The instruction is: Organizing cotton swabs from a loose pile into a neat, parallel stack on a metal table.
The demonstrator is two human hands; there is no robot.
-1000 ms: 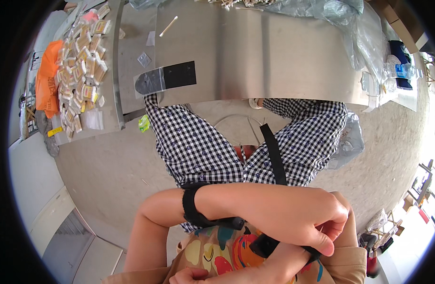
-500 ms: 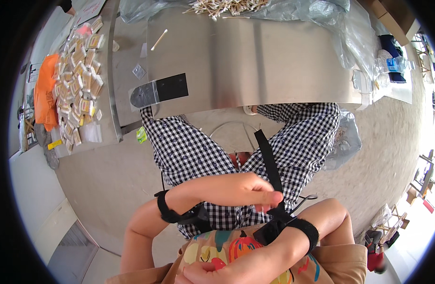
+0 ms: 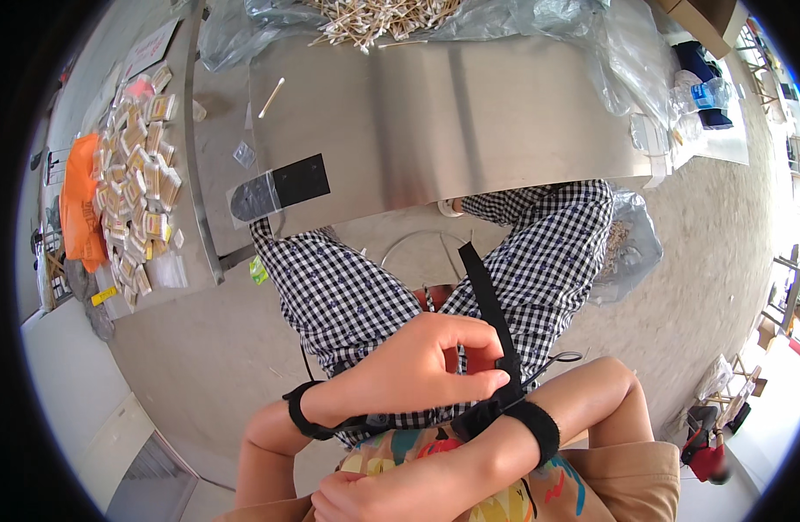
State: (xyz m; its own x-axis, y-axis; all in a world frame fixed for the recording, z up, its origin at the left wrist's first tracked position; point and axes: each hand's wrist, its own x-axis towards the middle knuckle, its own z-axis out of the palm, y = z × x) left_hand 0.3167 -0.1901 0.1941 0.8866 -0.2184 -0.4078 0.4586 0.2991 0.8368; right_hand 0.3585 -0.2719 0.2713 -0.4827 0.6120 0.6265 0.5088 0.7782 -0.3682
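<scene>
My left hand (image 3: 417,365) reaches across in front of me to my right wrist area. Its thumb and forefinger close on the edge of a black strap (image 3: 484,291), whose long loose end points away over my right thigh. The strap runs down to a dark device (image 3: 474,422), partly covered by my right forearm. A black band (image 3: 539,432) circles that forearm, and another black band (image 3: 302,409) sits on my left wrist. My right hand (image 3: 352,496) rests across my shirt at the lower edge, fingers loosely curled, with nothing seen in it.
Ahead stands a metal table (image 3: 417,122) with a heap of cotton swabs (image 3: 383,17) on plastic sheeting, a single swab (image 3: 272,97) and a black-ended pouch (image 3: 278,189). At left lie many small swab packs (image 3: 139,174) and an orange bag (image 3: 84,204). A plastic bag (image 3: 631,252) lies beside my right leg.
My left hand has turned and opened out a little, with thumb and forefinger now showing at the strap. The view has shifted slightly. My right hand stays against the shirt.
</scene>
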